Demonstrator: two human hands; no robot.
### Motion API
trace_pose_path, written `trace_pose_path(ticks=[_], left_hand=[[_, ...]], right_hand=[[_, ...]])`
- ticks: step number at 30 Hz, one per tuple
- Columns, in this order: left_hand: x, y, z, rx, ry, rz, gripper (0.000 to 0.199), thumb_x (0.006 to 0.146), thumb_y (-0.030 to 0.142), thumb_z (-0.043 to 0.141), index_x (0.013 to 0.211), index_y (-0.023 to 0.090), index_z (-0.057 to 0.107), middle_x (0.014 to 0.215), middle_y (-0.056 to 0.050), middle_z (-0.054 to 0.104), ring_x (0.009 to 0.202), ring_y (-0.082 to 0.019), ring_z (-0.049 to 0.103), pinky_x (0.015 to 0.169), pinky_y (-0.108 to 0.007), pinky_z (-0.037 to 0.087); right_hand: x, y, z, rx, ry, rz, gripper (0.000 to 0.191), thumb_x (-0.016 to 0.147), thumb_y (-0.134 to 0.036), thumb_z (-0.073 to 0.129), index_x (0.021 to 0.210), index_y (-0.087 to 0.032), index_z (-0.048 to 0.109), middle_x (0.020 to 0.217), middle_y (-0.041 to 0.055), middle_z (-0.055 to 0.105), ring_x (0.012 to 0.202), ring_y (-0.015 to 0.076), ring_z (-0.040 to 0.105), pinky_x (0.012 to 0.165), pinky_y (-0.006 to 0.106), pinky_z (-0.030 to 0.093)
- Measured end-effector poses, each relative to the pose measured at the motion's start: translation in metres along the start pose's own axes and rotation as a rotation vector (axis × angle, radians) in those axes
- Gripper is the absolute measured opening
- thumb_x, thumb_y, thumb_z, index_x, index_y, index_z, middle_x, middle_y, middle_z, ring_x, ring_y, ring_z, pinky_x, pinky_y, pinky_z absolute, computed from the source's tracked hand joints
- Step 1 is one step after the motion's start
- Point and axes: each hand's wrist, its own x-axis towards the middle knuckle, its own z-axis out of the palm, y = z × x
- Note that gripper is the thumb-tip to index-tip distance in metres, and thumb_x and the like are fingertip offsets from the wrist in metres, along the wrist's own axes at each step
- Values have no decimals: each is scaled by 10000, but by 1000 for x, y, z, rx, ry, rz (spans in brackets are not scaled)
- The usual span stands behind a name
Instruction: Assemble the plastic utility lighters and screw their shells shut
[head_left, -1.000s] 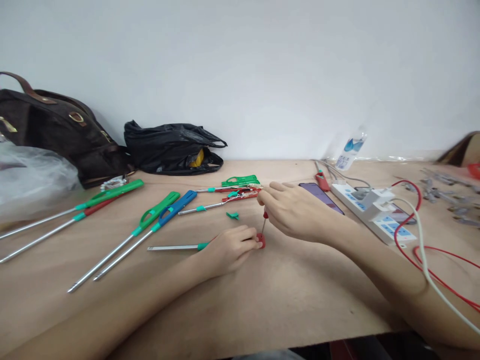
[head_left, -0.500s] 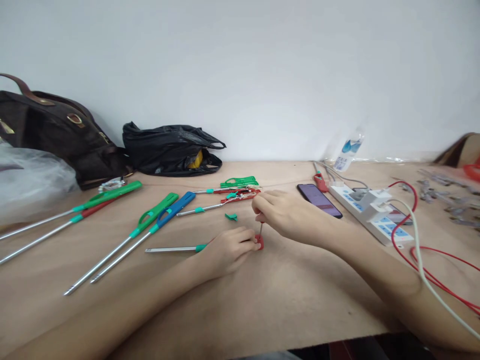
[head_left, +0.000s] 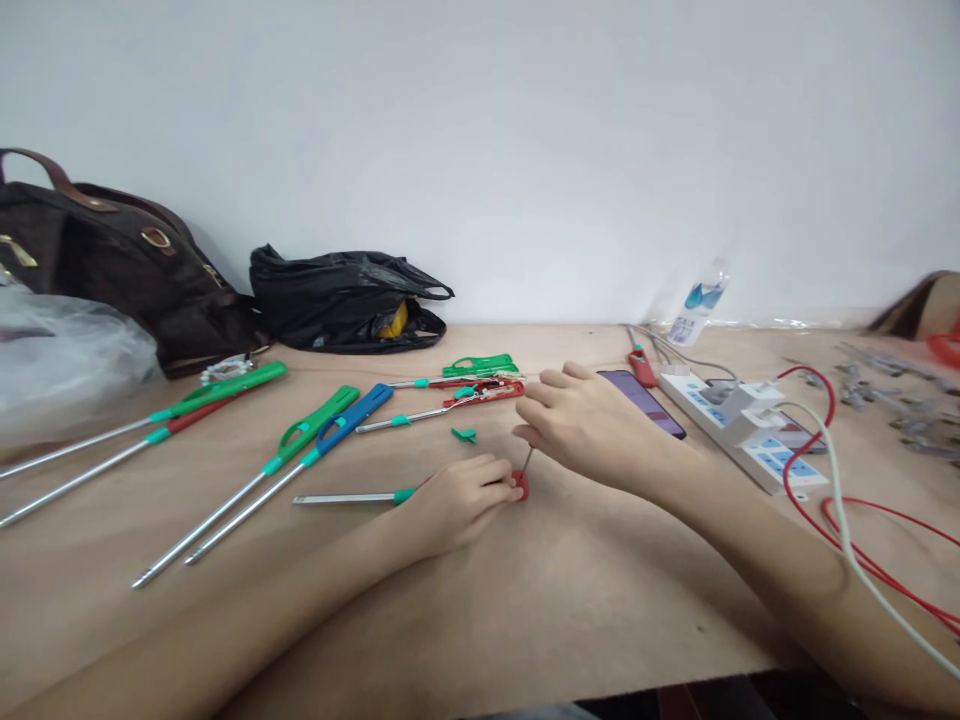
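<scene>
My left hand (head_left: 461,503) presses on a red-handled lighter (head_left: 523,485) lying on the table, its fingers closed over the handle and its silver tube (head_left: 345,498) sticking out to the left. Above the handle's right end, my right hand (head_left: 559,410) is curled around the top of a thin screwdriver (head_left: 529,460), whose grip is hidden by the fingers. The metal shaft leans slightly and points down at the red handle. A small green piece (head_left: 464,435) lies behind my left hand, near opened lighters with red shells (head_left: 487,393) and a green shell (head_left: 480,365).
Green, red and blue long lighters (head_left: 300,440) lie at the left. Behind them are a black plastic bag (head_left: 345,300) and a dark bag (head_left: 97,260). To the right are a phone (head_left: 645,403), a power strip (head_left: 750,440), cables, a bottle (head_left: 697,303) and metal parts (head_left: 892,390).
My right hand has shifted slightly right and its fingers have lifted and spread a little; the screwdriver now leans more to the right. My left hand stays on the red handle.
</scene>
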Motion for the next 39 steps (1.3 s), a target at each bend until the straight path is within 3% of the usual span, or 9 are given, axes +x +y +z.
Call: trace_pose_path(ticks=[5, 12, 17, 22, 27, 32, 34, 37, 39], left_hand=[[0, 0, 0, -17, 4, 9, 263, 1014, 167, 374, 1000, 151, 637, 960, -69, 638, 856, -164, 603, 735, -262, 473], [0, 0, 0, -6, 14, 4, 263, 1011, 154, 369, 980, 151, 631, 938, -64, 641, 833, -160, 601, 718, -263, 468], [0, 0, 0, -8, 2, 19, 256, 1003, 147, 382, 996, 154, 637, 965, -72, 646, 858, -165, 609, 733, -264, 473], [1, 0, -1, -9, 11, 15, 249, 985, 123, 389, 986, 157, 635, 958, -65, 648, 863, -168, 610, 750, -270, 478], [2, 0, -2, -26, 24, 33, 223, 979, 114, 414, 1018, 155, 630, 1007, -65, 649, 896, -167, 609, 785, -267, 485], [1, 0, -1, -31, 20, 23, 224, 983, 115, 403, 987, 155, 623, 976, -60, 648, 887, -168, 609, 767, -269, 480], [1, 0, -1, -23, 21, 25, 223, 980, 110, 405, 991, 151, 623, 968, -61, 646, 878, -168, 610, 759, -269, 479], [1, 0, -1, -12, 19, 28, 232, 987, 123, 398, 996, 150, 628, 979, -66, 646, 882, -169, 610, 759, -269, 481], [1, 1, -2, -13, 13, 27, 236, 990, 129, 396, 998, 151, 630, 976, -65, 646, 875, -167, 610, 749, -266, 478]], right_hand=[[0, 1, -5, 164, -51, -32, 113, 888, -80, 451, 907, -136, 547, 917, 86, 608, 777, 198, 529, 696, 304, 380], [1, 4, 2, 29, -32, 35, 244, 982, -325, 475, 841, -145, 561, 776, 99, 629, 709, 222, 573, 670, 334, 378], [-2, 4, -3, 132, -86, 3, 74, 938, -152, 480, 919, -143, 550, 895, 91, 647, 759, 204, 584, 672, 305, 385], [-2, -2, -4, -10, -59, 17, 243, 981, -294, 477, 822, -140, 576, 726, 101, 639, 686, 231, 578, 667, 340, 368], [-1, -7, -11, 204, -55, -82, 111, 915, -100, 456, 894, -135, 560, 877, 81, 636, 761, 189, 557, 717, 300, 386], [3, -4, -4, 57, -38, 41, 244, 974, -295, 483, 810, -139, 573, 692, 81, 614, 659, 212, 536, 715, 345, 357], [1, -2, -3, 55, -16, 55, 263, 986, -317, 457, 840, -134, 578, 760, 104, 632, 720, 229, 549, 730, 351, 351], [-2, 1, -6, 208, -30, -21, 144, 969, -178, 428, 926, -136, 560, 924, 100, 636, 824, 213, 549, 749, 318, 355], [-1, 2, -6, 262, -53, -46, 130, 957, -132, 438, 894, -143, 550, 901, 79, 634, 802, 189, 549, 745, 297, 354]])
